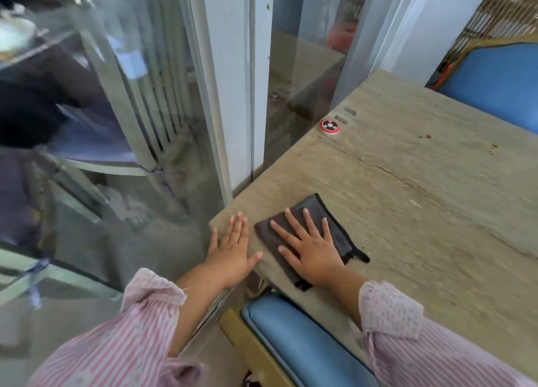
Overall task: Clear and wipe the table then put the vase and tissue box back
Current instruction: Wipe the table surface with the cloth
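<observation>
A dark brown folded cloth (332,215) lies on the worn grey-green table (422,200) near its front left corner. My right hand (308,249) presses flat on the cloth with fingers spread. My left hand (233,249) rests flat on the table's corner edge beside the cloth, fingers straight. No vase or tissue box is in view.
A round red and black call button (329,125) sits at the table's left edge by the glass wall (145,110). Small crumbs (492,147) dot the far right. A blue padded seat (297,346) is below the table edge; another blue seat (495,81) stands beyond.
</observation>
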A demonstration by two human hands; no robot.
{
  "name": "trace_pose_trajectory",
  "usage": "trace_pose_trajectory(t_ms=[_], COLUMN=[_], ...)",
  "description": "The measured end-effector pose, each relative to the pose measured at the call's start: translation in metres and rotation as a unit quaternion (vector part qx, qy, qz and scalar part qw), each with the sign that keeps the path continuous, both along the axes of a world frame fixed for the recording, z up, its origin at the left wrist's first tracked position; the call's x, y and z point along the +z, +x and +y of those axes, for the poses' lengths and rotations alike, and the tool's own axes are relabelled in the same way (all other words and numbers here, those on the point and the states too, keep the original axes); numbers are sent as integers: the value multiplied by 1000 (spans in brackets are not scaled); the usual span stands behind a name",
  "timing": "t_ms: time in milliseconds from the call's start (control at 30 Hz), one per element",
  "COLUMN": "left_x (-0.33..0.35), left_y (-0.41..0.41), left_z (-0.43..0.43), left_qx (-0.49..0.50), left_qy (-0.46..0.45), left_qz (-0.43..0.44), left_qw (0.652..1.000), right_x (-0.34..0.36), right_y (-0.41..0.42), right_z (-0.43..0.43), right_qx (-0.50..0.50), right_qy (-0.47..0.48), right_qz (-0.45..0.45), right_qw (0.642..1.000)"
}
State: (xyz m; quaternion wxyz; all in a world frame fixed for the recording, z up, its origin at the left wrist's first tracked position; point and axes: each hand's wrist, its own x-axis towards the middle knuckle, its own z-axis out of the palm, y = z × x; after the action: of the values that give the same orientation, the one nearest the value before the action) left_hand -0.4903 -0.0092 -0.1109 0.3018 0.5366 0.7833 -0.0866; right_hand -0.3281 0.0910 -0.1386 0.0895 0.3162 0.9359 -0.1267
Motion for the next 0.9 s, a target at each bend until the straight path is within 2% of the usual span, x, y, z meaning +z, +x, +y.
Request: trace_pose_trajectory(t_ms=[67, 167, 300, 400, 600, 733, 900], left_x=[1, -1, -8, -12, -9, -3, 21], left_y=[1, 0, -1, 0, -7, -7, 0], left_z=[-3, -8, -17, -22, -26, -22, -8], left_qx=[-9, -11, 12, 21, -4, -11, -17], left_qy=[-7, -1, 36, 44, 34, 14, -73], left_qz=[3, -5, -11, 6, 7, 9, 35], left_qw=[1000, 1000, 999, 999, 999, 1000, 997], right_x=[2, 6, 3, 1, 0, 1, 5], right_y=[35, 53, 2, -27, 46, 56, 28], right_z=[-8, 1, 4, 2, -27, -25, -21], right_qx=[60, 72, 10, 7, 129, 122, 102], right_qy=[-17, -19, -6, 8, 0, -11, -15], right_qz=[-13, -45, -17, -16, -21, -47, -46], right_qw=[998, 996, 1000, 1000, 991, 991, 994])
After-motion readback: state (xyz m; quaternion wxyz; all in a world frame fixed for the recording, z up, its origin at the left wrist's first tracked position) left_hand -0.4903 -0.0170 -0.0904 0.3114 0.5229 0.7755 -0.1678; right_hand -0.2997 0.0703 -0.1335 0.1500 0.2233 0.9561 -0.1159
